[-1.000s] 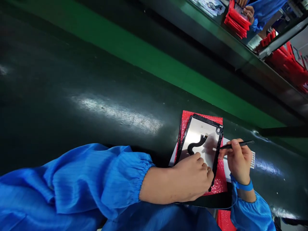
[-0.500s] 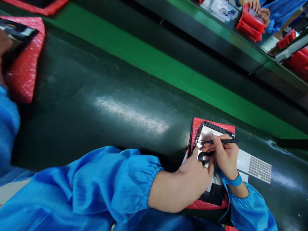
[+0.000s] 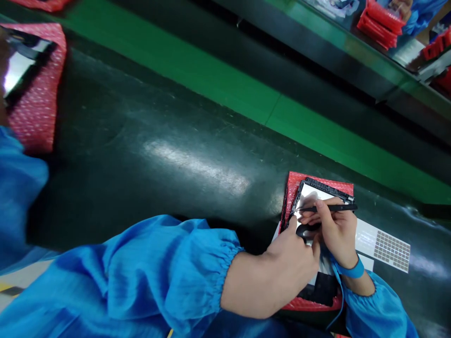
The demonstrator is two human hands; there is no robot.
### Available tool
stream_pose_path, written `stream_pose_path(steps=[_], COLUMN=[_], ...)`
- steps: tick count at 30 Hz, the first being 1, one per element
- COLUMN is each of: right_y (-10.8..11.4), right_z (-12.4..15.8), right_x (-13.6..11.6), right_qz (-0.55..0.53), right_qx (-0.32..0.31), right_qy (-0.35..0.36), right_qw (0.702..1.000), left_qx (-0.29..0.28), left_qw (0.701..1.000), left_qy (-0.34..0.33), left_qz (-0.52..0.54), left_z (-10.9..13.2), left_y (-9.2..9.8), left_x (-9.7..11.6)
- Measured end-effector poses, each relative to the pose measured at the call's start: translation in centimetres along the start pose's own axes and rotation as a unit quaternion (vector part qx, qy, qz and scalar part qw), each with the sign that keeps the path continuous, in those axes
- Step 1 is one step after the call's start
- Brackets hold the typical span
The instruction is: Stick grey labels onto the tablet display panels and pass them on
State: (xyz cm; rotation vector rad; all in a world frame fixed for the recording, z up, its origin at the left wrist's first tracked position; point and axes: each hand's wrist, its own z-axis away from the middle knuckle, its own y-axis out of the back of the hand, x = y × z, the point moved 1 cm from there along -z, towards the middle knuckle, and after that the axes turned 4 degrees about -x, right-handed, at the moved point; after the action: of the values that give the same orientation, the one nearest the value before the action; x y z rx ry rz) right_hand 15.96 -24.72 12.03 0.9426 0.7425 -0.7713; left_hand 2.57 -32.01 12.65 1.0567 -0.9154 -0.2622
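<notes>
A black-framed panel with a silvery back lies on a red bubble-wrap pad on the dark green belt. A black flex cable curves across it. My left hand rests on the panel's near left side, fingers curled and pressing down beside the cable. My right hand is closed around black tweezers, whose tip points left over the panel's left edge. A blue wrist strap sits on my right wrist.
A white sheet of small grey stickers lies right of the panel. Another panel on a red pad sits far left, by another person's blue sleeve. A green strip borders the belt; red trays stand on the far bench.
My right hand has carried the tweezers from the panel's right edge leftward over the panel. The view has swung left, bringing the far-left panel into sight.
</notes>
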Motion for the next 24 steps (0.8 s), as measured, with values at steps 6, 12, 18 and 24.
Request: stream_pose_path(steps=[6, 12, 18, 24], right_y=[-0.1, -0.1, -0.1, -0.6], right_z=[0.0, 0.0, -0.1, -0.2], right_x=[-0.3, -0.3, -0.1, 0.2], right_qz=[-0.004, 0.000, -0.008, -0.049], right_qx=[0.001, -0.006, -0.017, -0.008], right_qy=[0.004, -0.001, -0.002, -0.014], right_qw=[1.000, 1.000, 1.000, 0.999], left_qx=[0.011, 0.009, -0.021, -0.027], left_qw=[1.000, 1.000, 1.000, 0.999], left_qy=[0.005, -0.003, -0.013, -0.012], left_qz=[0.014, 0.018, 0.016, 0.040], left_z=[0.0, -0.1, 0.1, 0.3], left_y=[-0.2, 0.2, 1.0, 0.9], left_x=[0.1, -0.5, -1.5, -2.0])
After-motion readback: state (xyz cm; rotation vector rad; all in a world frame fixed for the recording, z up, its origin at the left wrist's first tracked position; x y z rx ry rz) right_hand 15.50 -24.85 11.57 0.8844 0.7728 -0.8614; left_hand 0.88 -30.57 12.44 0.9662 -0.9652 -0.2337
